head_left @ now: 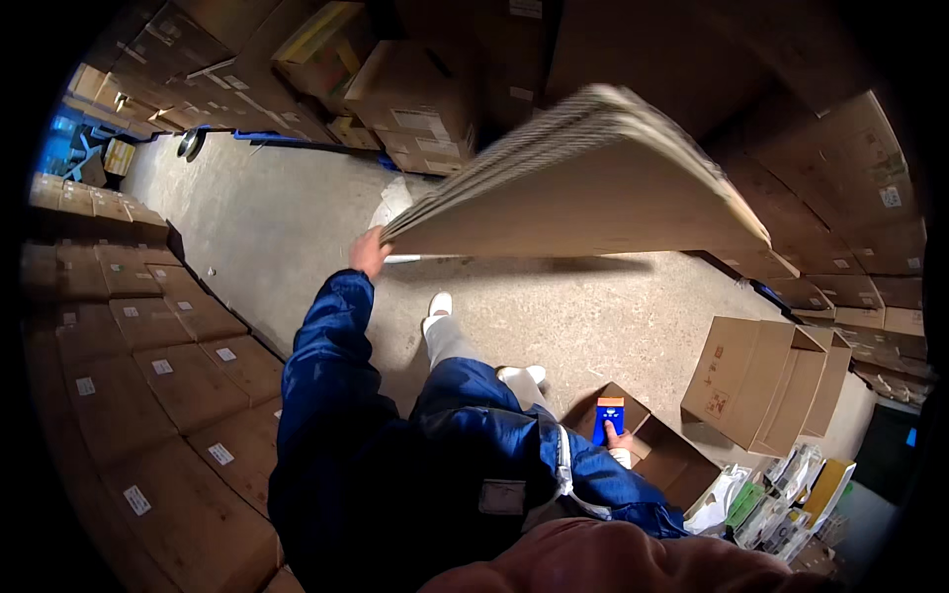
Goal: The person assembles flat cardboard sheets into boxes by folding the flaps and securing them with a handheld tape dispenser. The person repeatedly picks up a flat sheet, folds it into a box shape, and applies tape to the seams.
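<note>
Left hand clamped on left corner of flat cardboard stack, which tilts over the floor, not yet set down; sheets not opened out. Right hand grips blue, orange-ended object by open carton.

Jacket, glossy blue, long-sleeved, rectangular patch; trouser leg, off-white; shoe, white; right cuff, white.
</note>
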Available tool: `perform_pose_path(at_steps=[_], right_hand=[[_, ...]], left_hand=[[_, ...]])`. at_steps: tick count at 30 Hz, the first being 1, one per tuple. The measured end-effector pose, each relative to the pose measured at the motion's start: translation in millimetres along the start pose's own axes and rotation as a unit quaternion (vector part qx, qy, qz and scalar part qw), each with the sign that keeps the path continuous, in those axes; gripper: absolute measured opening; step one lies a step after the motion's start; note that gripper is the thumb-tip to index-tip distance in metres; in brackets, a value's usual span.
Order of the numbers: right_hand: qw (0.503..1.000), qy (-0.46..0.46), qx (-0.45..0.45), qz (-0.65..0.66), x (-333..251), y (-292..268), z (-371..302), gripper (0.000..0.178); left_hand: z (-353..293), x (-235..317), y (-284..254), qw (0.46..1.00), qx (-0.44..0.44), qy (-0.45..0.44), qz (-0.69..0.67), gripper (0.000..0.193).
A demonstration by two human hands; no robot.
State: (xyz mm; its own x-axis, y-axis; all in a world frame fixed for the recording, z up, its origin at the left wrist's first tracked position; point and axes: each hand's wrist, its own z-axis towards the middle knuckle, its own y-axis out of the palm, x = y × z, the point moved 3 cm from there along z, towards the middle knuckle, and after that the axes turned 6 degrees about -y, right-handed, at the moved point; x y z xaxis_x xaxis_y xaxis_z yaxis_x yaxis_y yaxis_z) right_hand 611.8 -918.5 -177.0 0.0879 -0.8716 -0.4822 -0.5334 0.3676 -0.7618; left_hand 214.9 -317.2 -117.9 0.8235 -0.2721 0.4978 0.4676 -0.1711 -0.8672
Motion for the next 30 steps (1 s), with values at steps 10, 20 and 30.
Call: perform_pose_path(at_steps=[10, 20, 30], right_hand=[[0.988, -0.032, -0.069, -0.135, -140.7, 41.6, -6.7, 0.071], [0.996, 0.039, -0.071, -0.022, -222.2, 101.9, -58.0, 0.064], [0.985, 0.142, -0.074, -0.067, -201.7, 110.2, -82.6, 0.072]], left_hand=[[32.1, 9.3, 26.1, 0.451, -0.024, -0.403, -0.796, 0.080], [186.0, 26.4, -79.3, 0.923, 0.055, -0.081, -0.373, 0.054], [254.7, 195.5, -83.7, 0.899, 0.033, 0.420, 0.117, 0.057]])
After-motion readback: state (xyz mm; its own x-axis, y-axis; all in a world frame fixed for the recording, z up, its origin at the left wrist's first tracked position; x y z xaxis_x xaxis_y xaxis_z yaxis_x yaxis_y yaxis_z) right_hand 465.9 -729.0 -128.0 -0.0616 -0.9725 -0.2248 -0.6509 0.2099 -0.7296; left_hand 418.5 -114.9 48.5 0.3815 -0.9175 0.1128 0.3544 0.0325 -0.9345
